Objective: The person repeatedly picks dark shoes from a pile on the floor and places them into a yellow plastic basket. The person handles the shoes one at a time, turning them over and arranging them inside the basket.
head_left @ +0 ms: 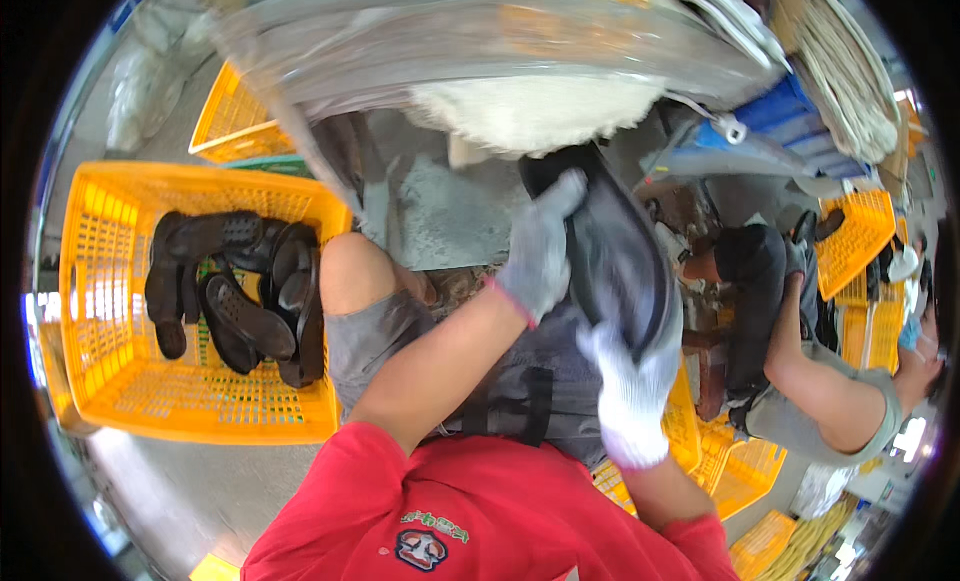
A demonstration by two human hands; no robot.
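Note:
A long black shoe (620,246), blurred along its side, is held between my two gloved hands over my lap. My left hand (540,251), in a greyish glove, grips its left edge near the far end. Around the near end closes my right hand (635,391), in a white glove. Just beyond the shoe's far end is a white fluffy buffing wheel (530,111) under a plastic-wrapped cover (400,51); whether shoe and wheel touch, I cannot tell.
To my left stands a yellow crate (200,431) with several black shoes (250,316) in it. Another yellow crate (230,111) is behind it. A co-worker's arm (820,391) and dark-clothed leg (755,301) are close on the right, near more yellow crates (860,241).

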